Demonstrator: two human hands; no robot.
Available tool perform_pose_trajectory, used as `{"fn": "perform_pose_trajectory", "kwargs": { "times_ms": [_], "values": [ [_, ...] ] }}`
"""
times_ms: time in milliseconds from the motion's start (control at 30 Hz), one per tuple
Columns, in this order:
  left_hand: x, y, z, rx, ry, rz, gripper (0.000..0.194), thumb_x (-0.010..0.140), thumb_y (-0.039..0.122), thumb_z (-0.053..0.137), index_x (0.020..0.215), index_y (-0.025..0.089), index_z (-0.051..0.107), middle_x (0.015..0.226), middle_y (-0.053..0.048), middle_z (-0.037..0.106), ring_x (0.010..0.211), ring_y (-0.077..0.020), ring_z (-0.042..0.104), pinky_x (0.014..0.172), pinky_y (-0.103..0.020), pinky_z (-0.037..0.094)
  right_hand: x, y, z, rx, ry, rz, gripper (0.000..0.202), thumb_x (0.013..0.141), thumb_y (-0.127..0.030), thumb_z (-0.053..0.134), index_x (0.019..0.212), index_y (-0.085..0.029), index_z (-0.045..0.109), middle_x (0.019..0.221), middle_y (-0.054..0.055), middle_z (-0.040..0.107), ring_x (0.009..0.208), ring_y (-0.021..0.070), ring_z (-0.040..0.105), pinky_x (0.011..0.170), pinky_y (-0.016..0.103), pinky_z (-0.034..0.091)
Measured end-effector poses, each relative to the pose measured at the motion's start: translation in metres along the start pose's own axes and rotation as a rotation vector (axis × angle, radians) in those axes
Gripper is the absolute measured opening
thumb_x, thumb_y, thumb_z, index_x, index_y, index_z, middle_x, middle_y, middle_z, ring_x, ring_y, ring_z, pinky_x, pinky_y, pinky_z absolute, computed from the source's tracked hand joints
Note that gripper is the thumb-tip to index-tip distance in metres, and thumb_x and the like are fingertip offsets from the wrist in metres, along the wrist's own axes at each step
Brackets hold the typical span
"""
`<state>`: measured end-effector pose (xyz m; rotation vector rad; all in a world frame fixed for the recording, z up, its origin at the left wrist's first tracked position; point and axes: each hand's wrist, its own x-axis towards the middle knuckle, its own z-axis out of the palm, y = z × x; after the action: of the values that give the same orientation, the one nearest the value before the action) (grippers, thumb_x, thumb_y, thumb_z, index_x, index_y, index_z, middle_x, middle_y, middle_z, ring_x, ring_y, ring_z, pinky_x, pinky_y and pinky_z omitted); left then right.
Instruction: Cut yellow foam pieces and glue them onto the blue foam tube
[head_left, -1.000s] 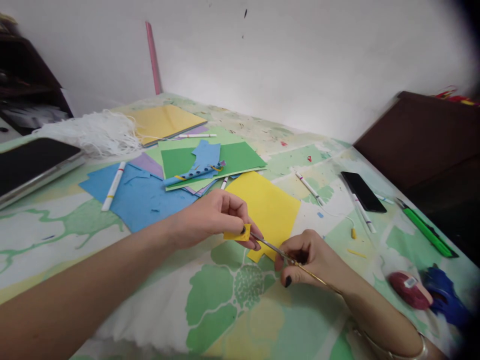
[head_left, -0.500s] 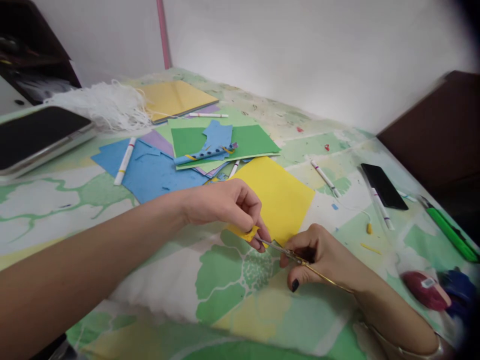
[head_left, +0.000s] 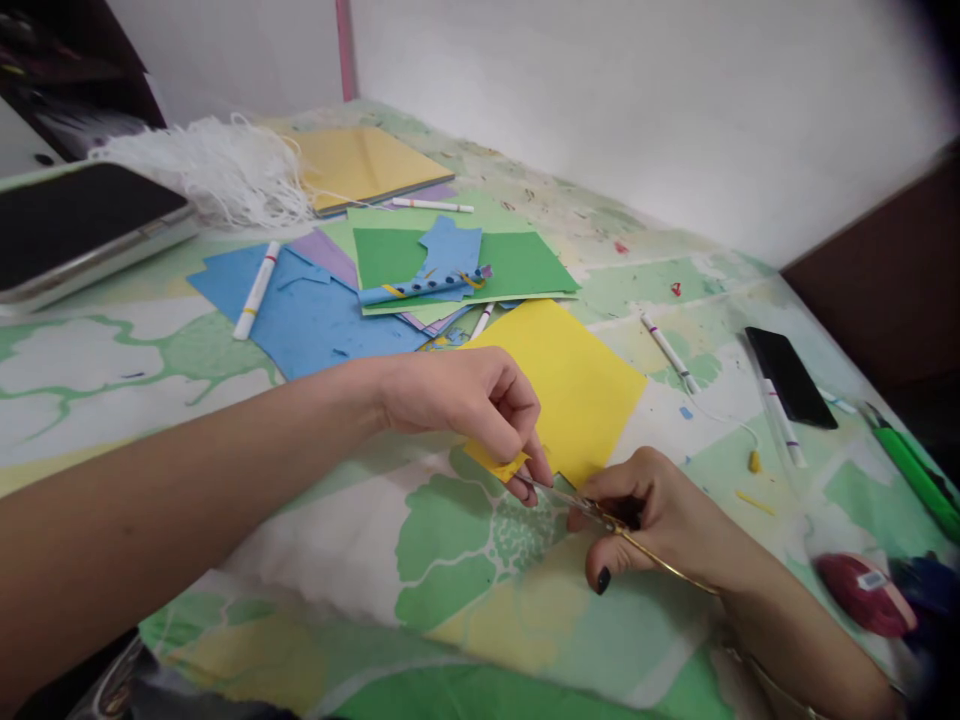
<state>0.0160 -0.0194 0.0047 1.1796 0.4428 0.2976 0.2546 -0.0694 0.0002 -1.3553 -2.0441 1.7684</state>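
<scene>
While a small yellow piece [head_left: 498, 465], apparently already separate from the yellow sheet [head_left: 574, 380] lying beyond it, is pinched in the left hand [head_left: 476, 400], scissors [head_left: 611, 522] are held in the right hand [head_left: 664, 520] with their blades at the piece's edge, trimming being judged unfinished.

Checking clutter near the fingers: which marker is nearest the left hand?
The partly hidden white marker just beyond the left hand, beside the large yellow sheet's upper-left edge. All the others in view lie farther from that hand.
</scene>
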Motion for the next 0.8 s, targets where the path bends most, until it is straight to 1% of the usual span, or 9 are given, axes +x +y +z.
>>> {"fn": "perform_pose_trajectory", "kwargs": {
  "times_ms": [100,200,333,467,567,700,800],
  "values": [
    [-0.0004,-0.0002,-0.0004,0.01,-0.014,-0.014,0.013,0.062,0.005,0.057,0.056,0.017,0.058,0.089,-0.009,0.072,0.073,-0.0205,0.068,0.071,-0.035,0.056,-0.0001,0.0002,0.0001,-0.018,0.006,-0.001,0.023,0.059,-0.024,0.08,0.063,-0.009,0.062,0.048,-0.007,0.028,0.048,0.0041,0.021,0.039,0.02,0.014],
    [-0.0007,-0.0005,-0.0004,0.036,-0.018,-0.016,0.014,0.061,0.005,0.056,0.055,0.017,0.057,0.087,-0.008,0.072,0.073,-0.02,0.068,0.07,-0.033,0.055,0.0,0.0005,0.0,-0.032,0.002,-0.003,0.023,0.058,-0.023,0.08,0.064,-0.009,0.063,0.049,-0.008,0.028,0.048,0.0039,0.02,0.039,0.019,0.014],
    [-0.0001,-0.0011,-0.0012,0.047,-0.016,-0.027,0.013,0.061,0.006,0.057,0.055,0.018,0.057,0.087,-0.008,0.072,0.077,-0.0228,0.069,0.068,-0.033,0.055,-0.0002,0.0007,0.0001,-0.075,0.003,-0.008,0.022,0.057,-0.023,0.081,0.064,-0.01,0.063,0.049,-0.008,0.026,0.048,0.004,0.019,0.039,0.02,0.013],
    [0.0005,-0.0019,-0.0028,0.055,-0.037,-0.029,0.011,0.061,0.007,0.057,0.057,0.017,0.058,0.091,-0.01,0.072,0.077,-0.0238,0.069,0.069,-0.035,0.055,-0.0004,0.0007,0.0005,-0.102,0.004,-0.013,0.023,0.059,-0.025,0.08,0.063,-0.01,0.063,0.049,-0.008,0.025,0.048,0.0044,0.019,0.039,0.02,0.013],
    [0.0001,-0.0023,-0.0029,0.057,-0.035,-0.03,0.012,0.061,0.006,0.057,0.056,0.017,0.058,0.09,-0.009,0.072,0.076,-0.0251,0.069,0.069,-0.038,0.056,-0.0004,0.0012,0.0008,-0.11,0.004,-0.012,0.024,0.059,-0.028,0.08,0.064,-0.011,0.063,0.049,-0.008,0.025,0.047,0.0046,0.018,0.039,0.021,0.013],
    [-0.0003,-0.0023,-0.0025,0.028,-0.052,-0.043,0.013,0.062,0.006,0.057,0.055,0.017,0.057,0.09,-0.007,0.072,0.075,-0.0225,0.069,0.07,-0.035,0.056,-0.0006,0.0016,0.0006,-0.103,-0.011,0.0,0.028,0.057,-0.031,0.081,0.066,-0.01,0.065,0.049,-0.008,0.026,0.047,0.0044,0.019,0.039,0.021,0.013],
    [0.0,-0.0027,-0.0027,0.024,-0.06,-0.042,0.012,0.061,0.006,0.056,0.055,0.017,0.058,0.091,-0.007,0.072,0.078,-0.0228,0.069,0.07,-0.033,0.056,-0.0006,0.0011,0.0002,-0.107,-0.007,0.01,0.031,0.055,-0.033,0.083,0.065,-0.01,0.064,0.049,-0.008,0.025,0.047,0.004,0.019,0.039,0.021,0.013]
  ]
}}
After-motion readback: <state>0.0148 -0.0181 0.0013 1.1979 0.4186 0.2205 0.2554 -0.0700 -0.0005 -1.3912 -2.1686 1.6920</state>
